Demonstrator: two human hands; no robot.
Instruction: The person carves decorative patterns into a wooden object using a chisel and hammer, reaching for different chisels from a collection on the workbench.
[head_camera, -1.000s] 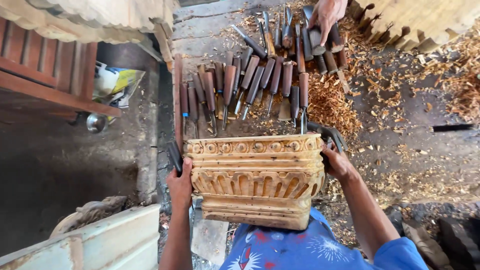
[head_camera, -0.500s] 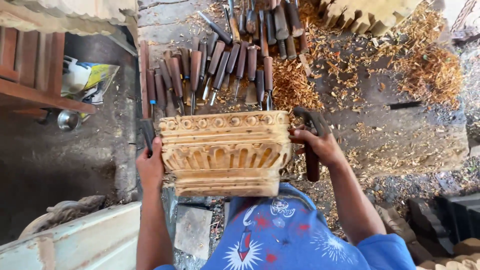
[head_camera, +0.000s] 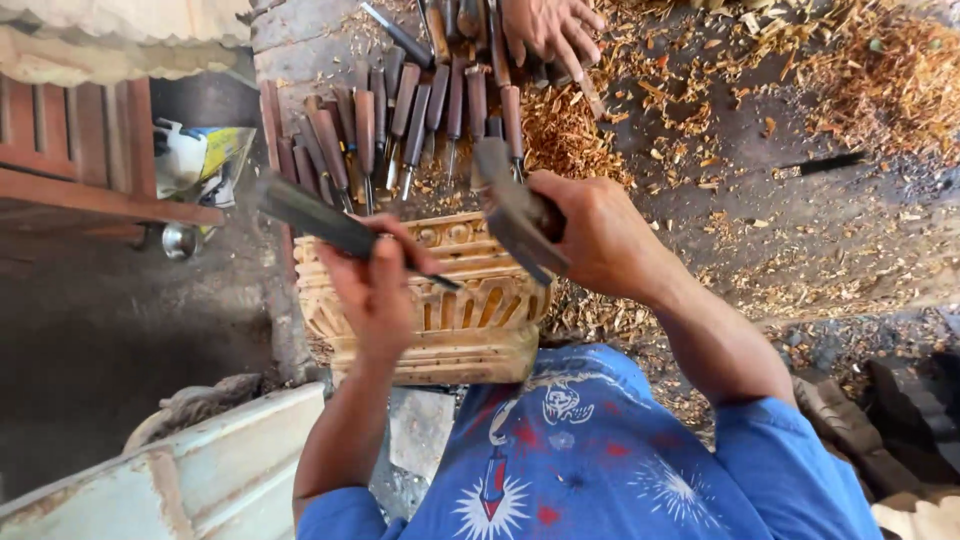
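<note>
Gripping a dark-handled chisel (head_camera: 330, 222) in closed fingers, the left hand (head_camera: 375, 290) sets its thin metal tip against the upper face of the pale carved wooden block (head_camera: 460, 320), which sits on the ground just in front of the person's blue patterned shirt (head_camera: 580, 450). The right hand (head_camera: 600, 235) is wrapped shut around a dark wooden mallet (head_camera: 515, 210), held above the block's right end. Beyond the block lies a row of wooden-handled chisels (head_camera: 410, 115) among orange wood shavings (head_camera: 560, 135), where another person's hand (head_camera: 545, 25) rests.
</note>
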